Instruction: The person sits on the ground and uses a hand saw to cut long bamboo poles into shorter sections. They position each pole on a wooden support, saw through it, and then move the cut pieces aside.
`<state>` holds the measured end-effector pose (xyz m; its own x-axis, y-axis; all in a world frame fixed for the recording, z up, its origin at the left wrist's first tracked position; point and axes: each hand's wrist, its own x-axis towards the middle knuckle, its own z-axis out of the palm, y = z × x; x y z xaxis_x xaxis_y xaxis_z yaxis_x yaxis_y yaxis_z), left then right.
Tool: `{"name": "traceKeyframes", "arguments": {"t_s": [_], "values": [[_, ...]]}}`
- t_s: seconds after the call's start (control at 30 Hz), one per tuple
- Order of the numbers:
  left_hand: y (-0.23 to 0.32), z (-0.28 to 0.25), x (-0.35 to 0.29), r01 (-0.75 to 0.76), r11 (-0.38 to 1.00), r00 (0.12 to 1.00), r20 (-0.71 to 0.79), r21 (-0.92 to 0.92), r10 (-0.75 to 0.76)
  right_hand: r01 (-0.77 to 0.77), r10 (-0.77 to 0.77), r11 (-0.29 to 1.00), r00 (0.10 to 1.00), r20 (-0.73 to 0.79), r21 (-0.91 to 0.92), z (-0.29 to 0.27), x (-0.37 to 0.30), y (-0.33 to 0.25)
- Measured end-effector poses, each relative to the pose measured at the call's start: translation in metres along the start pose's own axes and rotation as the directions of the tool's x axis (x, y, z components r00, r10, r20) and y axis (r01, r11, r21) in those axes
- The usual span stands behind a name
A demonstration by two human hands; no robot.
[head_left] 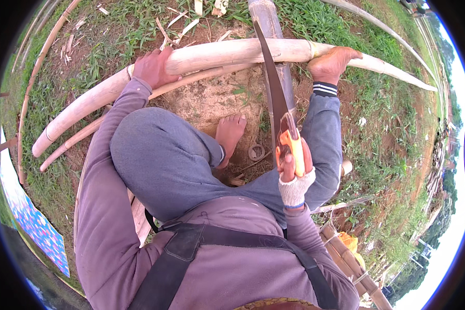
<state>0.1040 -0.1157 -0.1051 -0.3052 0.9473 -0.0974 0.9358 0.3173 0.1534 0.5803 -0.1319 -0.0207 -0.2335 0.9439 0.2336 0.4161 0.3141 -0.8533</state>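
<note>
Closed around the orange handle of a saw [275,77], the right grip [296,181] stood out in front of the person's right thigh, its forearm coming up from the lower right and the blade pointing away from the body. Bare fingertips emerged from a whitish knitted glove [297,190] with a blue edge at the wrist. On the other side, the left arm reached forward past the bent left knee, and the left grip [157,70] clasped a pale pole [222,56] from above, back of the hand upward. That pole lay crosswise ahead of the person, rounded, smooth and ringed at its joints, looking like bamboo. The long, dark, tapering blade crossed over it; whether its teeth touched the wood could not be told. Right of the blade, a bare right foot [328,64] rested on the pole, below a striped dark cuff. A greyer pole [280,85] ran beneath, pointing away from the body, while a thinner stick [206,76] lay just beside the pale one, on the near side. Pale, sawdust-like crumbs [204,98] covered the soil around the bare left foot [230,132], with grass beyond.
</note>
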Motion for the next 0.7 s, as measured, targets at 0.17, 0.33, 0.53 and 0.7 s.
{"name": "traceKeyframes", "arguments": {"t_s": [0.17,0.33,0.53,0.7], "values": [[0.005,0.003,0.008,-0.012,1.0,0.999,-0.032,0.003,0.012,-0.072,0.068,0.996,0.995,0.071,0.054,-0.009,-0.011,0.026],[0.009,-0.008,0.012,-0.016,1.0,1.0,-0.007,0.006,0.016,0.046,-0.051,0.987,0.998,0.031,0.157,0.088,0.168,-0.016],[-0.002,-0.001,0.002,-0.025,1.0,0.998,-0.057,-0.011,0.025,0.046,-0.046,0.999,0.999,0.001,-0.015,0.022,0.038,0.005],[0.004,0.001,0.006,-0.021,1.0,0.999,-0.024,0.019,0.022,-0.106,0.103,0.994,0.992,0.077,0.04,-0.009,-0.005,0.002]]}}
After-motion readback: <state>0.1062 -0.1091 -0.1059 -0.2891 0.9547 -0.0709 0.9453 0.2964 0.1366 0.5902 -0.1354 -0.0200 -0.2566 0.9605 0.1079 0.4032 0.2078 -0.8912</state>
